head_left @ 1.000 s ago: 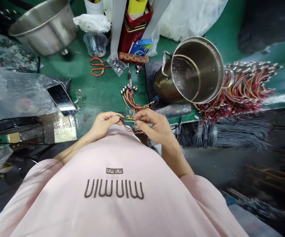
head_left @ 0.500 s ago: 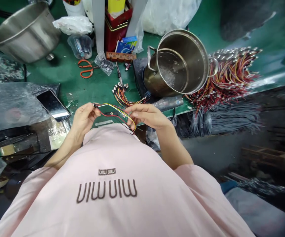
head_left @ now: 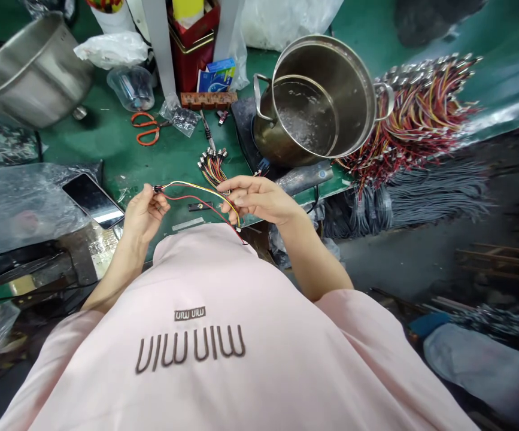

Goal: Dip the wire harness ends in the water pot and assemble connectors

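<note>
My left hand (head_left: 146, 212) is closed in a pinch on the black connector end of a thin wire harness (head_left: 196, 187). Its red, yellow, white and black wires stretch across to my right hand (head_left: 259, 200). There they pass by the thumb and curled fingers, which are closed on them. A red wire and a yellow one hang below that hand, loose at their ends. Just behind the right fingertips lies a small bunch of similar harnesses (head_left: 213, 166) with metal-tipped ends. A small black part (head_left: 200, 206) is on the green table beneath the stretched wires.
A steel pot (head_left: 281, 134) with clear liquid stands on a dark plate. Right of it are a heap of red and yellow harnesses (head_left: 430, 114) and grey cables (head_left: 425, 188). Orange-handled scissors (head_left: 146, 128), a phone (head_left: 92, 199) and a steel basin (head_left: 39, 72) are leftward.
My left hand has shifted slightly left with the connector. The wires between my hands are more spread apart, the red one separated from the yellow. The whole view has shifted a little.
</note>
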The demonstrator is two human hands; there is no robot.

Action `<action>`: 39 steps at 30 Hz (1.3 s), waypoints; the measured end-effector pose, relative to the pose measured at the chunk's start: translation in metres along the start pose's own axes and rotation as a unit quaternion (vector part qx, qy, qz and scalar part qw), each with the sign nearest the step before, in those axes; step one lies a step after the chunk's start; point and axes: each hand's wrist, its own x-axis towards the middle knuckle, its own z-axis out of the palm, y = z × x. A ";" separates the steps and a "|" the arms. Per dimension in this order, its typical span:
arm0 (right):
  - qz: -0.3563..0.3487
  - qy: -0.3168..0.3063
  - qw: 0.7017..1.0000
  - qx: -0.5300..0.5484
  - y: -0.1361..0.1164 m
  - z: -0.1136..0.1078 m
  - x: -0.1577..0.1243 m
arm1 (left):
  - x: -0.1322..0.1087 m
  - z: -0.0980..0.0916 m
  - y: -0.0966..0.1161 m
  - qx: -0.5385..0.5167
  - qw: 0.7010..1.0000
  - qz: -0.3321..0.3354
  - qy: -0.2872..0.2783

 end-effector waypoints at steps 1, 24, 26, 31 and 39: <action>-0.002 0.001 1.000 -0.001 0.001 -0.001 0.000 | 0.001 0.000 0.000 -0.006 1.000 -0.002 0.000; -0.139 0.169 0.937 -0.271 0.000 0.031 -0.037 | 0.017 -0.042 -0.031 0.166 0.984 -0.045 -0.040; -0.154 0.165 0.919 -0.323 0.002 0.035 -0.034 | 0.012 -0.039 -0.034 0.290 0.956 0.031 -0.015; -0.152 0.134 0.884 -0.422 0.008 0.042 -0.022 | -0.025 0.005 -0.010 0.444 0.845 0.246 -0.167; -0.229 0.129 0.778 -0.571 0.012 0.055 -0.021 | -0.044 0.056 0.003 0.314 0.865 0.020 -0.390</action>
